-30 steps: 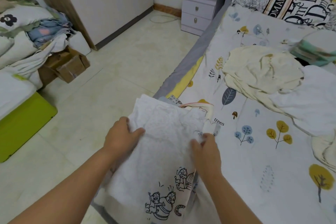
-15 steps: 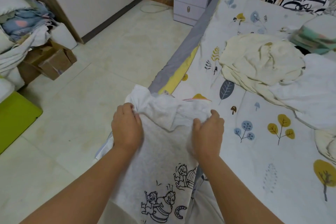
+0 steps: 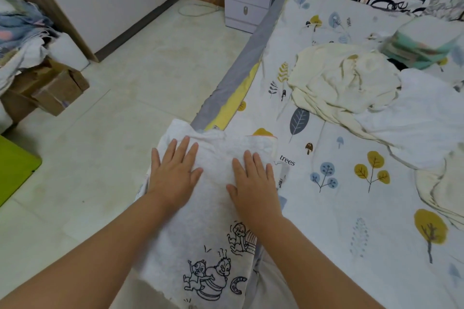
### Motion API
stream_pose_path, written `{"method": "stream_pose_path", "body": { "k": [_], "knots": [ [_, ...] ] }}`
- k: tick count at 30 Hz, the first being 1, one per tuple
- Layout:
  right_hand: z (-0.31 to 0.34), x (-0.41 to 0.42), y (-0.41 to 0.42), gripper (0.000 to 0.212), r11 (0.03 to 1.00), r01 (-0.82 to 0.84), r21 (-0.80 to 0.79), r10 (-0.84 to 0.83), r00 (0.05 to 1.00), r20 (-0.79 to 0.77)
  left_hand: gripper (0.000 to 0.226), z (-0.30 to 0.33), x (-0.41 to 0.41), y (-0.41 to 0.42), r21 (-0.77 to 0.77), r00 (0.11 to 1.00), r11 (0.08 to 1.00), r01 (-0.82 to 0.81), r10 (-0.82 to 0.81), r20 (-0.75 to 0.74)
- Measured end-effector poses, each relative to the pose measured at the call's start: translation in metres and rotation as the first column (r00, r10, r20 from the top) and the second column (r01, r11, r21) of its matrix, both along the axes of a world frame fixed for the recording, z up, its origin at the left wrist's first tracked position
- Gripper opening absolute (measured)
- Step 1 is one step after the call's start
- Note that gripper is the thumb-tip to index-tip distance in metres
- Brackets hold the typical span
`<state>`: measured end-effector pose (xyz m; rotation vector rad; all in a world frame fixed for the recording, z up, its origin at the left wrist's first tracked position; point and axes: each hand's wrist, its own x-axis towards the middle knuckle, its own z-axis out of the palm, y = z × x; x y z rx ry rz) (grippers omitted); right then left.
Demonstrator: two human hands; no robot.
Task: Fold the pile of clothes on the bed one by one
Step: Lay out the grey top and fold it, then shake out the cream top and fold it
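Pale tiled floor beside printed bedsheet

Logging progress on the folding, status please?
Left hand and right hand flat, pressing white cartoon-print garment at bed edge. Cream crumpled garment unfolded. Nothing blocking.
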<state>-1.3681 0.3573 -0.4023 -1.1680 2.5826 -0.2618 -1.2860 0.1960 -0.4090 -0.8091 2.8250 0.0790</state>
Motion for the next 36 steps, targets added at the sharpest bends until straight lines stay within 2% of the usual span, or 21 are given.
{"method": "stream_pose_path", "body": {
  "k": [2,5,7,11,18,27,36],
  "knots": [
    [0.012,0.002,0.014,0.049,0.994,0.016,-0.112,-0.014,1.000,0.021,0.050,0.016,0.004,0.007,0.014,0.996,1.000,-0.003,0.004,-0.091],
    [0.030,0.005,0.038,0.037,0.977,0.060,-0.205,-0.047,0.997,0.067,0.035,0.038,0.004,0.022,0.086,0.969,0.990,0.110,-0.087,-0.232],
    [0.042,0.003,0.053,0.034,0.983,0.046,-0.180,-0.030,0.996,0.086,0.035,0.053,-0.001,0.037,0.153,0.968,0.969,0.196,-0.166,-0.188],
    [0.067,-0.009,0.085,0.029,0.999,0.026,-0.044,-0.023,0.996,0.081,0.033,0.077,-0.022,0.066,0.269,0.969,0.931,0.246,-0.234,-0.078],
    [0.104,-0.033,0.166,0.031,0.993,0.083,0.086,-0.087,0.995,0.045,0.026,0.111,-0.067,0.141,0.300,0.904,0.861,0.411,-0.428,-0.013],
    [0.123,-0.084,0.307,0.032,0.954,0.241,0.178,-0.253,0.966,0.048,0.034,0.125,-0.135,0.265,0.319,0.876,0.827,0.463,-0.482,-0.022],
    [0.088,-0.153,0.450,0.032,0.894,0.350,0.279,-0.378,0.924,0.053,0.032,0.090,-0.196,0.387,0.406,0.873,0.796,0.448,-0.488,-0.007]
  ]
}}
